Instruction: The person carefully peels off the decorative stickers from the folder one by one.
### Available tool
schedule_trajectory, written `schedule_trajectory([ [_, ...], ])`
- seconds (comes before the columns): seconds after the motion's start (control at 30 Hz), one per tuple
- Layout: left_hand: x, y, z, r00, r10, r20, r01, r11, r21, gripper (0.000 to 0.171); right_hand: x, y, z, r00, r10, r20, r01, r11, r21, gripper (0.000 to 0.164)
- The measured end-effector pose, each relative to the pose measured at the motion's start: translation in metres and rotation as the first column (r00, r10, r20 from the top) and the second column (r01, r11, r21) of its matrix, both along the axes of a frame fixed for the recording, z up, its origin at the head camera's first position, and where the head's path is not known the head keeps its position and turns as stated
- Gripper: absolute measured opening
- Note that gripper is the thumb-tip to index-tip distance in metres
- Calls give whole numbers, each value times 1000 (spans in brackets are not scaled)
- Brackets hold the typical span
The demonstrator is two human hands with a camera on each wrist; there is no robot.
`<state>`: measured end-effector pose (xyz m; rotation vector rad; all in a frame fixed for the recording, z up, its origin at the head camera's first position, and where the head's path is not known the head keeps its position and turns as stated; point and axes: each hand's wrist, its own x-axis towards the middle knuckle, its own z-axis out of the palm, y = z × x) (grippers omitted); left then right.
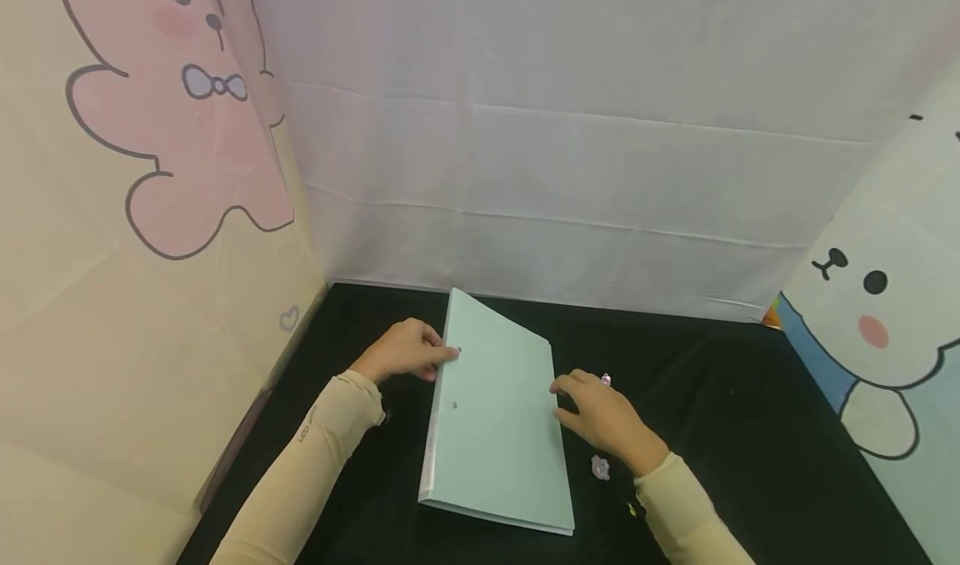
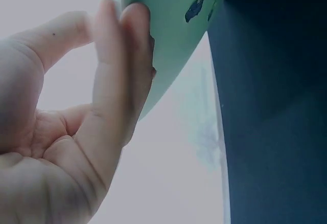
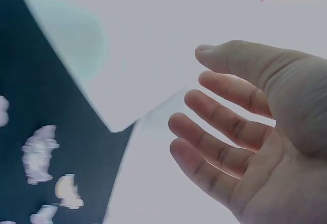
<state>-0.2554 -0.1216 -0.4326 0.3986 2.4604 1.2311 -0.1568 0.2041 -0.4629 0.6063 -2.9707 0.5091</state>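
A pale mint-green folder (image 1: 498, 423) lies at a slant on the black cloth, its white-labelled spine along the left. Two small dark marks show on the cover near that spine. My left hand (image 1: 405, 350) grips the spine edge, one digit laid over the cover and the others curled beside it. In the left wrist view, its fingertips (image 2: 135, 17) are right at the folder's green edge. My right hand (image 1: 603, 411) is at the opposite long edge, fingers loosely bent. In the right wrist view, the right hand (image 3: 235, 116) shows an uncovered palm with nothing in it.
Black cloth (image 1: 720, 415) covers the table. Right of the folder lie a small lilac trinket (image 1: 600, 467), a tiny yellow piece (image 1: 632, 509) and a pink-and-white piece (image 1: 606, 378) behind the right hand. A white fabric wall (image 1: 555, 173) closes the back; printed fabric hangs on both sides.
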Motion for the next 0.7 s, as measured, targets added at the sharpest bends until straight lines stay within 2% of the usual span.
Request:
schedule_trajectory([
  [0.17,-1,3,7,1000,-5,-8,6,1000,13,31,0,-6,23,987,116,-112,-114,993,25,32],
  [0.37,1,9,19,999,-16,-38,16,1000,17,31,-1,-16,49,930,269,-249,-264,963,53,34],
  [0.6,3,14,31,998,0,-60,1,1000,19,32,-2,-34,78,884,401,-241,-392,916,90,36],
  [0.7,3,15,34,997,-9,-81,10,1000,13,32,-3,-44,88,851,459,-255,-449,888,101,36],
])
